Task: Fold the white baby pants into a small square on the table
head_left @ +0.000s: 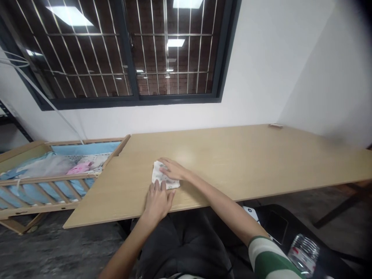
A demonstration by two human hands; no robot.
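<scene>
Nearest the wearer, at the right, a clear bottle lay tipped on a black seat beside a dark phone-like slab, probably put there to keep them within reach but off the work surface. The person sat or stood close against the counter, so both forearms could come over its near edge.

The left hand was unclenched, palm down, its fingertips on the near edge of a small white printed cloth, seemingly to steady it. The cloth lay flat on the counter, left of the middle and towards the near edge, apparently folded into a neat square. The right hand reached across its far right part, its grip relaxed, fingers laid over rather than closed, perhaps to press the layers smooth.

Beyond, at the left, stood a wooden crib with blue lining and a pink cloth inside. A small flat piece lay by the far wall, below and right of the barred window.
</scene>
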